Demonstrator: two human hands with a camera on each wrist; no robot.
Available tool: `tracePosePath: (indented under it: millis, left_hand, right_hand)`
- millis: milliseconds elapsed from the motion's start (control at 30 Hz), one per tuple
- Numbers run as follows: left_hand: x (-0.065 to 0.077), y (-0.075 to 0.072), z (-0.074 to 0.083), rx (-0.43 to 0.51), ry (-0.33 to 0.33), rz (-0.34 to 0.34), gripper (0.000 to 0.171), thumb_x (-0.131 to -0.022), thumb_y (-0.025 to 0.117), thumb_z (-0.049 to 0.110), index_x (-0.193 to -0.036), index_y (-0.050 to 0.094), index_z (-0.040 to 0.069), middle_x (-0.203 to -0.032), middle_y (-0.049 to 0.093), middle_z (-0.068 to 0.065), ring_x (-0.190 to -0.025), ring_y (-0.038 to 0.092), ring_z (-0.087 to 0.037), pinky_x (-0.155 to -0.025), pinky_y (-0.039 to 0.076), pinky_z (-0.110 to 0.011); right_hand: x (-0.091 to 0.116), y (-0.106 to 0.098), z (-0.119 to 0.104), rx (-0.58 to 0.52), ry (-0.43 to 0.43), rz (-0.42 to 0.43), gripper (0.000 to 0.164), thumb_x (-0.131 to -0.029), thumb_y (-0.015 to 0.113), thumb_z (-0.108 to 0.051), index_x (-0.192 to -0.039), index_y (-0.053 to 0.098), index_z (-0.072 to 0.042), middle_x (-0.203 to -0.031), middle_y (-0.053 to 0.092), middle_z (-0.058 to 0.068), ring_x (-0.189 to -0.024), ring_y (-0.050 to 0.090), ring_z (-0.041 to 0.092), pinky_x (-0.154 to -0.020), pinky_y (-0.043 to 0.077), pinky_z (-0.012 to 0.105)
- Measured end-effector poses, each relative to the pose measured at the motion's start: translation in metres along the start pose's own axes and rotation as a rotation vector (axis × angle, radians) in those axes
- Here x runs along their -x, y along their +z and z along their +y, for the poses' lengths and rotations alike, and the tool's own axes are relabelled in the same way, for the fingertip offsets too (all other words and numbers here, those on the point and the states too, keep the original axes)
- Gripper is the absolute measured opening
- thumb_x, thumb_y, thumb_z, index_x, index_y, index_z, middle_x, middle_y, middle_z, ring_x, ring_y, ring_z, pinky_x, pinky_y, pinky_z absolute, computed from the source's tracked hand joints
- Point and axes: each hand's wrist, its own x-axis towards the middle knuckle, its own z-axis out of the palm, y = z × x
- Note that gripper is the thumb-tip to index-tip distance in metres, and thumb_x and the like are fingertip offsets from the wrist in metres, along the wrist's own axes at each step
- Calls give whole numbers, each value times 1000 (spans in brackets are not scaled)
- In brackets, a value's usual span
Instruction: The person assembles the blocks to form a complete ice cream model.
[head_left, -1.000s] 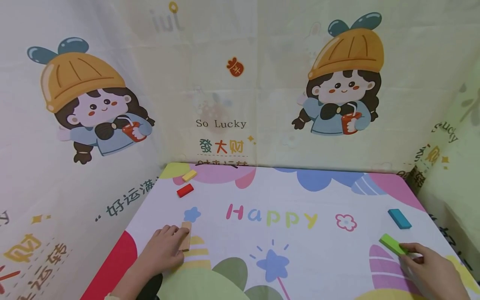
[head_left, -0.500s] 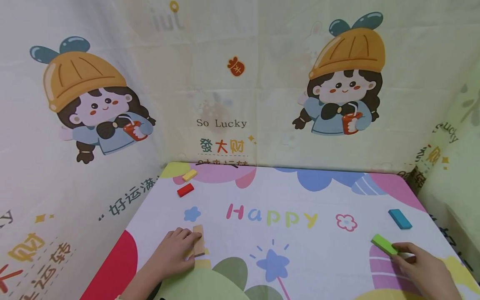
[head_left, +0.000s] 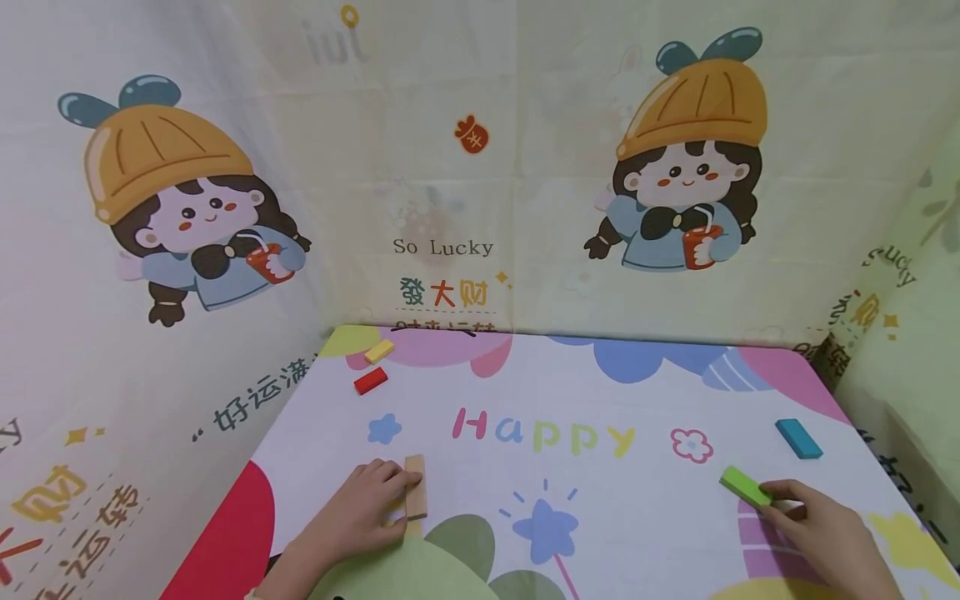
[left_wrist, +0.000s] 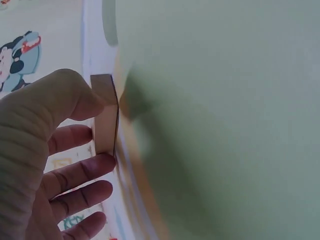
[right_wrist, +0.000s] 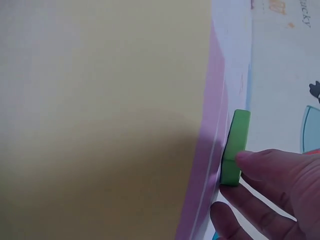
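Pinching the tan block (head_left: 417,500) in the left hand (head_left: 363,510), left on the table (head_left: 637,525), and the green block (head_left: 742,485) in the right hand (head_left: 821,527), near the blue block (head_left: 798,438), apparently positioning both, and probably needing steady grips on each for any next move.

A yellow block (head_left: 379,351) and, below it, a red block (head_left: 371,381) lie left of centre on a printed white tabletop (head_left: 570,385), a blue block (head_left: 798,438) lies at lower right, and a creased pale backdrop (head_left: 555,108) with orange-hatted cartoon figures (head_left: 693,108) fills the upper frame.
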Motion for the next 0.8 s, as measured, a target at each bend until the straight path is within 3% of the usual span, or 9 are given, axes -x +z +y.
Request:
tracePosePath:
  millis: [200,467,667,800]
  left_hand:
    - [-5,0,10,53,65,-9,47,-82,78,28,-128,70,24,-109,62,10,-100,52,-8,-92,49,-41]
    - [-17,6,24,138,111,-50,47,-85,78,31,-130,68,28,-114,62,12,-105,53,-9,-92,48,-37]
    - [-29,8,37,123,162,-35,45,-84,79,30,-128,69,29,-112,63,12,-102,54,-9,-89,49,-34]
    - [-35,11,44,120,167,-47,47,-85,80,34,-131,69,31,-112,62,11,-103,53,-8,-89,49,-34]
  right_hand:
    - [-4,3,-7,-15,-52,-38,62,-92,76,-42,-134,61,2,-118,69,23,-90,64,22,-80,53,51]
    - [0,10,-27,-26,-91,-22,52,-94,76,-30,-133,62,1,-109,71,16,-87,61,20,-77,57,43]
    - [3,17,-44,-39,-108,-17,45,-96,73,-24,-132,63,0,-111,71,14,-91,64,22,-78,58,43]
    - [1,20,-49,-42,-111,-9,42,-96,73,-21,-132,64,-1,-108,71,12,-87,62,20,-72,58,37]
